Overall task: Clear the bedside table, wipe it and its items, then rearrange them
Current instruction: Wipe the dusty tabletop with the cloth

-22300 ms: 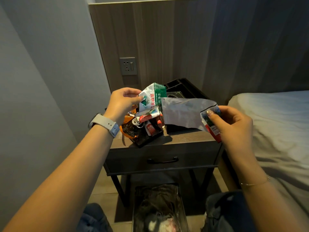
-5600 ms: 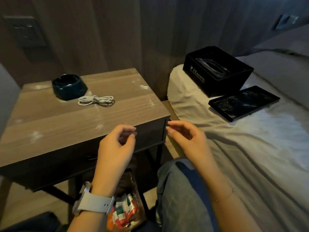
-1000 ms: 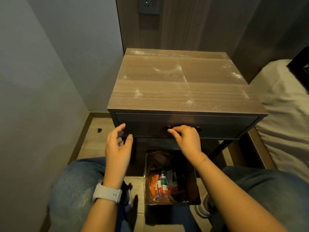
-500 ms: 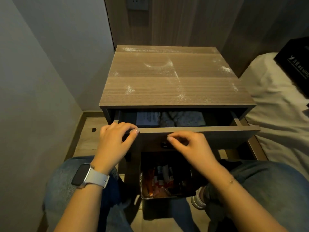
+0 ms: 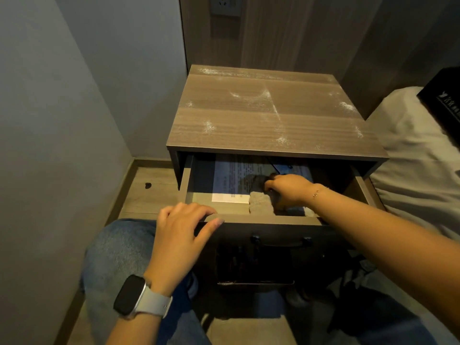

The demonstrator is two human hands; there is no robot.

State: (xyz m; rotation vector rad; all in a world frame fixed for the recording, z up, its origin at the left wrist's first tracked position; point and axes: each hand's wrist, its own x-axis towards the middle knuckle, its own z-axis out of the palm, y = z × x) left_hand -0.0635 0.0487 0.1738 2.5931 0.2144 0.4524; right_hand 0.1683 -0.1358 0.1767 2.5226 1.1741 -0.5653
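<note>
The wooden bedside table point(image 5: 268, 120) has nothing on its top, only white dusty smears. Its drawer point(image 5: 249, 219) is pulled out wide. Inside lie a printed sheet of paper point(image 5: 231, 180) and a folded grey cloth point(image 5: 259, 204). My right hand point(image 5: 286, 189) reaches down into the drawer with its fingers closed on the cloth's far end. My left hand point(image 5: 184, 235), with a watch on the wrist, rests on the drawer's front edge with its fingers spread.
A grey wall runs close along the left. The bed point(image 5: 418, 158) with pale sheets is on the right, with a black box point(image 5: 443, 100) on it. A bin point(image 5: 254, 265) stands below the drawer between my knees. A wall socket point(image 5: 225, 6) sits above.
The drawer has slid further out. My right hand left the drawer front and went inside onto the grey cloth. My left hand stays on the front edge.
</note>
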